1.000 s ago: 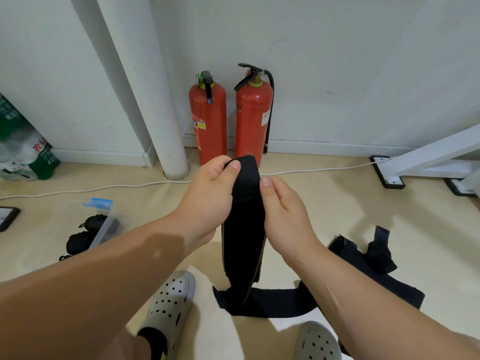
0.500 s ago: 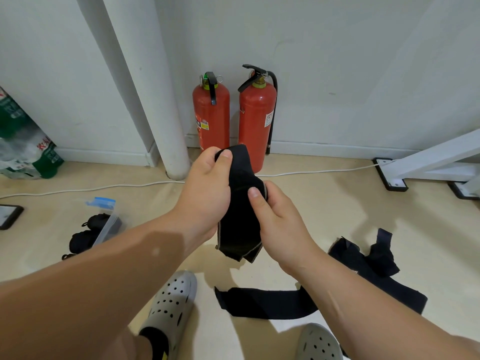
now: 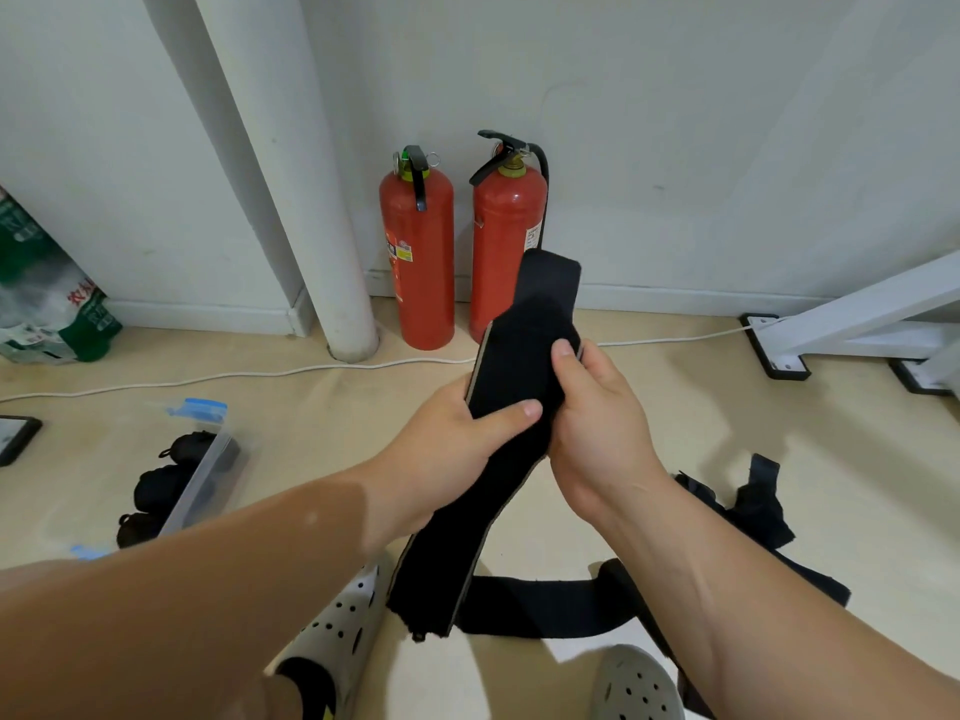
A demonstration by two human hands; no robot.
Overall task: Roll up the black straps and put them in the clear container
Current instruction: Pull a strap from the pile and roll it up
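two red fire extinguishers (image 3: pixel 416 252) (image 3: pixel 506 246), white pipe (image 3: pixel 306 200), white cable (image 3: pixel 208 379)

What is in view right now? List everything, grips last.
Long black fabric strap: one, black, held in both grips.
Loose black straps: count unclear, black, floor, bottom right.
Clear plastic container with blue clips: one, clear, floor left.
Rolled black straps: about three, black, at the container.
Red fire extinguishers: two, red, against the wall.
White round pipe: one, left of the extinguishers.
White cable: one, along the floor.
White metal frame: one, black feet, right.
Green-and-white plastic bag: one, far left.
Grey perforated clogs: two, worn.
Left grip: bare hand, holds the strap's middle.
Right grip: bare hand, holds it higher.
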